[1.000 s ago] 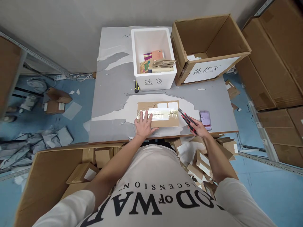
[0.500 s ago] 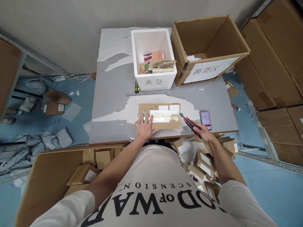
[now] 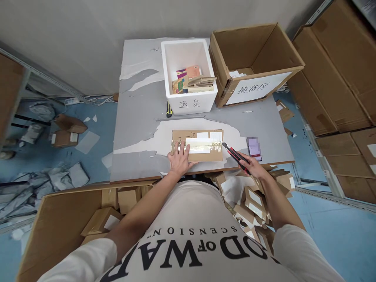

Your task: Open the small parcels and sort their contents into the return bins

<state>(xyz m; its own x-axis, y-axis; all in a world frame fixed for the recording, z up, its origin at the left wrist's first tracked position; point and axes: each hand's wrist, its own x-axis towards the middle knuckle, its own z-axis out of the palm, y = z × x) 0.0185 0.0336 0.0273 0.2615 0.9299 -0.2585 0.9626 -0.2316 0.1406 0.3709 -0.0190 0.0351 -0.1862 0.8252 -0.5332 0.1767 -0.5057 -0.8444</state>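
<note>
Bench [image 3: 138, 129]: grey surface with a torn-edged white patch [image 3: 163, 135]. White tub [image 3: 190, 105] stands toward its back, books [image 3: 194, 72] inside. Parcel [image 3: 202, 147]: flat, oblong, brown cardboard, lying on the white patch near the bench's front edge; top face bears white labels [image 3: 216, 135] and glossy yellowish tape [image 3: 217, 147] running lengthwise. Left hand [image 3: 179, 159]: fingers spread, laid on parcel's left part. Right hand [image 3: 252, 164]: fingers wrapped round cutter [image 3: 235, 156]. Cutter: black and red, tip just beside parcel's right edge; contact cannot be told.
</note>
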